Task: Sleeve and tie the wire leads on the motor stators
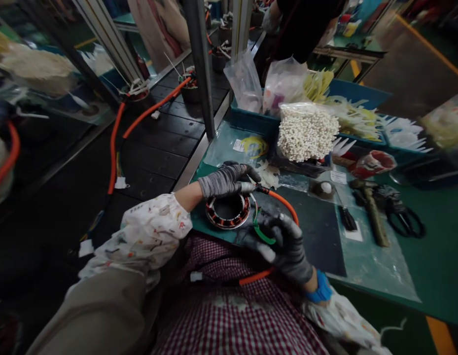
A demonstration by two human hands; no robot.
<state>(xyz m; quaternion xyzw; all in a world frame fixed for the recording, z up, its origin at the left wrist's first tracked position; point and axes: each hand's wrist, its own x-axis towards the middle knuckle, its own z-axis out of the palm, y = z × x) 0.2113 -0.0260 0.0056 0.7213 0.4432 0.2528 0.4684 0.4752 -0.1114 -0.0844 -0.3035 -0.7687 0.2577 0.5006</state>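
A ring-shaped motor stator [228, 212] with orange-brown windings lies on the bench right in front of me. My left hand [232, 180], in a grey knit glove, is above its far rim, its fingers closed on the dark end of an orange cable [286, 203]. Thin wires and a green sleeve [264, 234] hang beside the stator. My right hand [288, 246], also gloved, is next to the green sleeve with fingers curved and apart, slightly blurred. The cable passes behind this hand and comes out toward my lap, ending in a white connector [196, 276].
A black mat [317, 236] lies on the green bench. At right are a hammer [372, 217], scissors [402, 217] and a brush [347, 217]. Behind stand blue bins [251, 121] and a bag of white pieces [308, 130]. A metal post [201, 69] rises beside the conveyor [158, 153]. Other people work nearby.
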